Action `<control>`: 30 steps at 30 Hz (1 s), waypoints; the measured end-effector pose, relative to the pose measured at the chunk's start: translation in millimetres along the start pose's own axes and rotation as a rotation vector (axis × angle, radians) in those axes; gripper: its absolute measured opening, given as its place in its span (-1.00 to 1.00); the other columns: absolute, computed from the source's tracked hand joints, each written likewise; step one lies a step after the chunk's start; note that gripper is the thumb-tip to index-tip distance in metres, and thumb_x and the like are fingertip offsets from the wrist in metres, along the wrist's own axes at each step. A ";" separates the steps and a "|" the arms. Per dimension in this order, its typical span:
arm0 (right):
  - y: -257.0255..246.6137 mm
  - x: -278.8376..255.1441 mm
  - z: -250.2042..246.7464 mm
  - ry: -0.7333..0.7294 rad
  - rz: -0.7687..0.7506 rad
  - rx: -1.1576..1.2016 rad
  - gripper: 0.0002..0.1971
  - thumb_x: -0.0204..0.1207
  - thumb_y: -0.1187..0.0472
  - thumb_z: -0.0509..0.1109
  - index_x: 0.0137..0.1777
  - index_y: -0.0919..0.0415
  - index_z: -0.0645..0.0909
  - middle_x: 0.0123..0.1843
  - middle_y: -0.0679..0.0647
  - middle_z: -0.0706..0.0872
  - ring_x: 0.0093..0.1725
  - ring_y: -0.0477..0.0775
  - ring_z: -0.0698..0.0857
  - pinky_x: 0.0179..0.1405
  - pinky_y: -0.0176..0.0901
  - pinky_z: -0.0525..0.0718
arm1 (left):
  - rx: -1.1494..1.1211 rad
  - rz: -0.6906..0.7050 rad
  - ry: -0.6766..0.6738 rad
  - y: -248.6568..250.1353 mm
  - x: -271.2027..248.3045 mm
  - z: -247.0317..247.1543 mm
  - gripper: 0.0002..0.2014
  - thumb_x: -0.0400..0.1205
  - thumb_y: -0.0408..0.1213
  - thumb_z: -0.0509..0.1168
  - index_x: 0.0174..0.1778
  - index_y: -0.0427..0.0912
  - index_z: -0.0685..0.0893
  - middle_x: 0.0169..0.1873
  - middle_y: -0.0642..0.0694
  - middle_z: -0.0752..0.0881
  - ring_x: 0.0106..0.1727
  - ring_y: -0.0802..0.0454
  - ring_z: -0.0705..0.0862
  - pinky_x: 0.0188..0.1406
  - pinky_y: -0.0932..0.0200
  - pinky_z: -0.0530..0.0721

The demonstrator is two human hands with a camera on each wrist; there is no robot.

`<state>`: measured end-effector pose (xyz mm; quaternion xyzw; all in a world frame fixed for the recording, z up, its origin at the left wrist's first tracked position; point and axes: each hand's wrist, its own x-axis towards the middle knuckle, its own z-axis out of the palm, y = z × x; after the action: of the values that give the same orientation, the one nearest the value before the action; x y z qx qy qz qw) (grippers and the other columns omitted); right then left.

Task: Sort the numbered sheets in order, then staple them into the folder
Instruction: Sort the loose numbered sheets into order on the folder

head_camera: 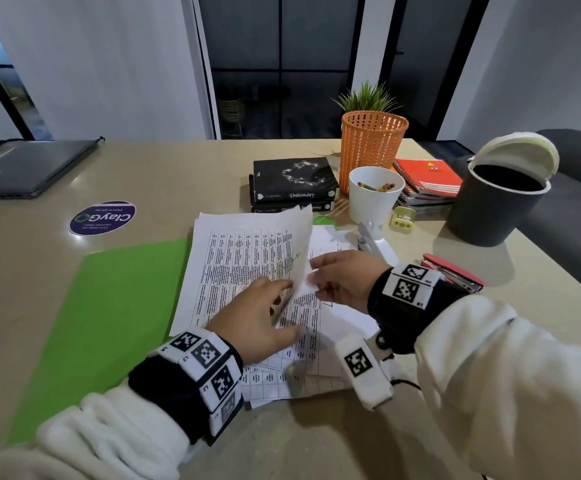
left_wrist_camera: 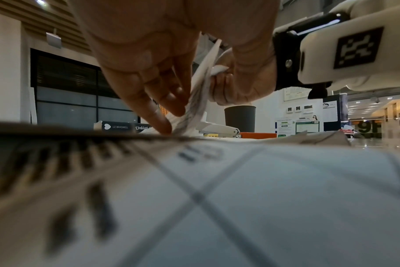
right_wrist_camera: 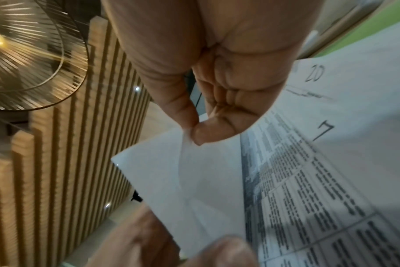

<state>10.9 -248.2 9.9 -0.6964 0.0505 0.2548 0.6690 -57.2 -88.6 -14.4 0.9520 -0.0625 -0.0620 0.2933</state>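
A pile of printed numbered sheets (head_camera: 240, 265) lies mid-table, partly on an open green folder (head_camera: 109, 306). My right hand (head_camera: 341, 278) pinches the corner of one lifted sheet (head_camera: 302, 258) between thumb and forefinger; the right wrist view shows the right hand's pinch (right_wrist_camera: 194, 133) on the sheet (right_wrist_camera: 194, 180). Handwritten "7" (right_wrist_camera: 324, 131) and "20" (right_wrist_camera: 314, 75) mark the sheets beneath. My left hand (head_camera: 257, 313) rests on the pile, and its straight fingers (left_wrist_camera: 158, 101) touch the raised sheet (left_wrist_camera: 201, 84). A white stapler (head_camera: 373, 242) and a red stapler (head_camera: 455, 271) lie to the right.
Behind the pile stand black books (head_camera: 292, 183), an orange basket (head_camera: 372, 147), a white cup of pencils (head_camera: 373, 199) and notebooks (head_camera: 427, 183). A dark bin (head_camera: 496, 202) sits far right, a closed laptop (head_camera: 29, 168) far left, with a round sticker (head_camera: 102, 217) nearby.
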 end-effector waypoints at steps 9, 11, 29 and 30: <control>6.3 -5.1 -10.4 -0.016 -0.003 -0.102 -0.86 0.55 0.51 0.27 -0.13 0.29 0.57 -0.35 0.14 0.61 -0.43 -0.02 0.61 -0.39 -0.26 0.66 | 0.087 -0.103 0.113 3.6 2.6 -3.7 -0.77 0.69 -0.27 0.10 0.21 -0.24 0.52 -0.20 -0.07 0.55 -0.26 -0.01 0.58 -0.35 0.20 0.48; 12.9 -6.0 -22.6 0.025 0.050 -0.253 -0.90 0.56 0.45 0.30 -0.10 0.27 0.59 -0.28 0.14 0.63 -0.33 0.01 0.62 -0.29 -0.23 0.66 | 0.093 -0.094 0.110 3.6 1.9 -3.6 -0.78 0.69 -0.27 0.10 0.19 -0.24 0.53 -0.21 -0.06 0.54 -0.25 0.01 0.57 -0.41 0.22 0.43; 33.4 -9.2 -34.1 0.054 0.215 -0.056 -0.85 0.54 0.47 0.32 -0.21 0.27 0.49 -0.33 0.22 0.61 -0.36 0.11 0.62 -0.42 -0.21 0.65 | 0.121 -0.098 0.059 2.1 2.6 -2.0 -0.74 0.70 -0.25 0.09 0.27 -0.21 0.50 -0.22 0.00 0.52 -0.36 0.20 0.49 -0.53 0.34 0.37; 33.9 -9.1 -33.8 0.056 0.214 -0.030 -0.84 0.54 0.48 0.32 -0.22 0.27 0.50 -0.34 0.22 0.60 -0.37 0.10 0.60 -0.45 -0.22 0.65 | 0.120 -0.099 0.057 2.0 2.7 -2.0 -0.74 0.69 -0.25 0.09 0.27 -0.21 0.50 -0.22 0.00 0.52 -0.36 0.19 0.50 -0.52 0.34 0.38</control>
<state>-1.2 -286.4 -17.8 -0.7039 0.1391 0.3061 0.6257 -54.4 -89.6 -11.9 0.9712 -0.0105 -0.0456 0.2337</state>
